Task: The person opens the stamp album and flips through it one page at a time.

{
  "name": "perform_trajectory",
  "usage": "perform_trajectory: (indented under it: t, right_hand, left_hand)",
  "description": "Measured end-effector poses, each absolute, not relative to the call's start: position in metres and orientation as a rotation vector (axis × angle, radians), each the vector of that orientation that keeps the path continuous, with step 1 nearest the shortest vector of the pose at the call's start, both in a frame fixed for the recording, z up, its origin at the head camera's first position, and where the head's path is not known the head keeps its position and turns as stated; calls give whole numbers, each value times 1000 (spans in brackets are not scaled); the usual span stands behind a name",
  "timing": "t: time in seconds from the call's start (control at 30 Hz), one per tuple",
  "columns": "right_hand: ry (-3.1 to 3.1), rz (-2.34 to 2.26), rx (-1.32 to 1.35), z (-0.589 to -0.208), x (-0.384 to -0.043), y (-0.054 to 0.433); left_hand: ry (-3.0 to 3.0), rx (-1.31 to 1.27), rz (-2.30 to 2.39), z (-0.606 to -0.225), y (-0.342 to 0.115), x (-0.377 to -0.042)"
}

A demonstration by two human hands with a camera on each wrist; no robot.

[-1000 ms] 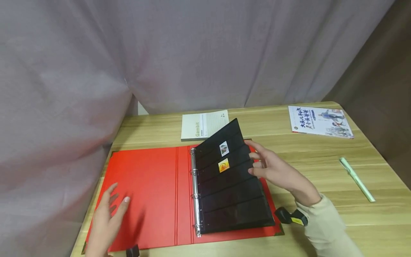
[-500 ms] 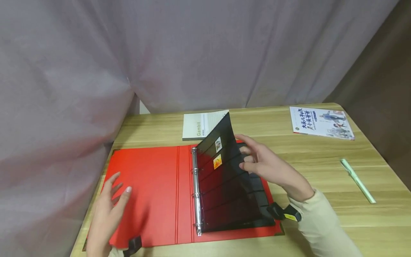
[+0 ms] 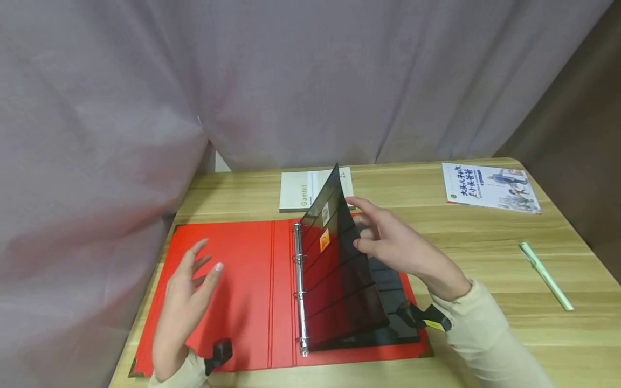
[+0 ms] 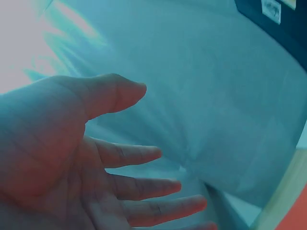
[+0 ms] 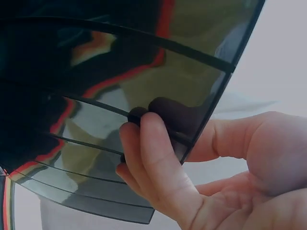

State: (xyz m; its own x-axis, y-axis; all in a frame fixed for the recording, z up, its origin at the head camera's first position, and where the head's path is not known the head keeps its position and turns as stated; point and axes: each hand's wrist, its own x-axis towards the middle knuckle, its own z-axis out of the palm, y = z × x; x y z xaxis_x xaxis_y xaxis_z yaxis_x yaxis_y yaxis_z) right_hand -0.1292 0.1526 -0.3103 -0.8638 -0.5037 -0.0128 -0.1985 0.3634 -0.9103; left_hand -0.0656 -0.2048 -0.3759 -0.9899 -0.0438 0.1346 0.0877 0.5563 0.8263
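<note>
A red ring binder (image 3: 233,269) lies open on the wooden table, its silver ring spine (image 3: 299,285) near the middle. My right hand (image 3: 388,237) pinches the outer edge of a black stamp page (image 3: 335,285) that stands tilted up from the rings. In the right wrist view, the fingers (image 5: 160,158) lie across one face of the page, the thumb behind the other. Two small stamps show on the page: a grey-white one (image 3: 325,213) and a yellow-orange one (image 3: 324,240). Over the red left cover hovers my left hand (image 3: 181,307), fingers spread, holding nothing.
More black pages (image 3: 390,285) lie flat under the raised one. Behind the binder is a pale notebook (image 3: 293,191) marked "Gambit". A picture booklet (image 3: 490,186) and a light green pen (image 3: 545,276) lie to the right. A grey curtain (image 3: 291,81) hangs at the back.
My right hand has lifted the stamp page and swung it leftward to a steeper angle, uncovering black pages beneath. The left hand has moved up and a little right over the cover.
</note>
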Motion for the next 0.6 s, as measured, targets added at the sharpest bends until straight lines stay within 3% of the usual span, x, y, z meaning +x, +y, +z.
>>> perform_trajectory:
  t: [0.6]
  right_hand:
    - [2284,-1534,-706,-303,-128,117]
  left_hand:
    - [-2506,-356,-1514,-355,-135,-86]
